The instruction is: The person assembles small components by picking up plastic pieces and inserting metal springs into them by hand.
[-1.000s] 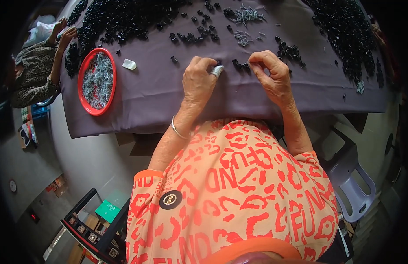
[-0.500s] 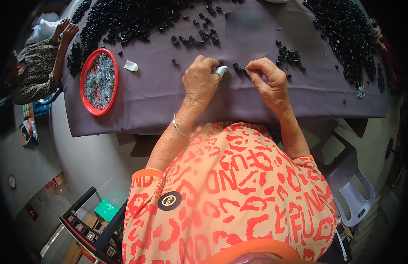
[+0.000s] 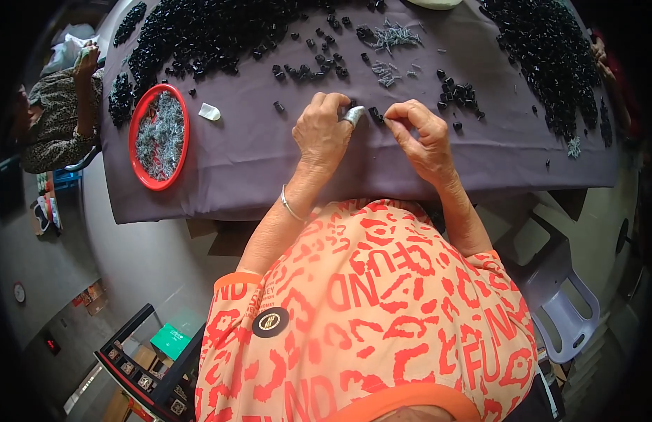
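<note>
My left hand (image 3: 320, 132) rests curled on the purple-grey cloth (image 3: 255, 162), a white cover on one fingertip. It pinches a small black part (image 3: 374, 113) at the tip. A silver bracelet circles that wrist. My right hand (image 3: 423, 133) lies just to the right, thumb and forefinger pinched together right beside the black part. What they hold is too small to make out. The two hands' fingertips almost touch.
Big heaps of black parts (image 3: 199, 32) cover the far cloth, another heap (image 3: 551, 56) far right. Loose metal pins (image 3: 393, 35) lie beyond my hands. A red tray (image 3: 134, 119) of pins and a white scrap (image 3: 209, 111) sit left. Another person (image 3: 55, 130) sits far left. A grey chair (image 3: 565, 316) stands lower right.
My right hand's fingertips have drawn in toward the left hand. The left hand stays in place on the cloth.
</note>
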Tool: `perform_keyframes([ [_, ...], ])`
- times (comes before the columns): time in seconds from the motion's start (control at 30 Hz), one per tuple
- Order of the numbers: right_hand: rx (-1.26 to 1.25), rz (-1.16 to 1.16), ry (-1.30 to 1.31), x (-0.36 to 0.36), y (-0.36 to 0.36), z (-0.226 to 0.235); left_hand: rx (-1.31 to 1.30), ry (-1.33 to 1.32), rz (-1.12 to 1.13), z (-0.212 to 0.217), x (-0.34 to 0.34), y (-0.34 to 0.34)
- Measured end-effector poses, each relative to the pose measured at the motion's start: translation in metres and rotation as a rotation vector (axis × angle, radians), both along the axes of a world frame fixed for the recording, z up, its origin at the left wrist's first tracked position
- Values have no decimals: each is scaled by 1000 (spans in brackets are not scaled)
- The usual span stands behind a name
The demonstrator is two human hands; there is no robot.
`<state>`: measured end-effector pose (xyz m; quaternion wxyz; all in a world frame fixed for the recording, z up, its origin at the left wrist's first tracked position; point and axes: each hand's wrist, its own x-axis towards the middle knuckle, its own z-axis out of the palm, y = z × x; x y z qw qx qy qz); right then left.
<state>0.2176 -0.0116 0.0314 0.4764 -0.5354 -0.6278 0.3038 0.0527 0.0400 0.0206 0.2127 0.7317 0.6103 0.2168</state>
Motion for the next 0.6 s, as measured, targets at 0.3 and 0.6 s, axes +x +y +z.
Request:
perform_keyframes([
  [0.3, -1, -18, 33, -1, 0, -1, 147, 20, -102, -15, -7, 4],
  [0.6, 5, 63, 72, -14, 8, 4, -634, -1008, -75, 11, -30, -18],
])
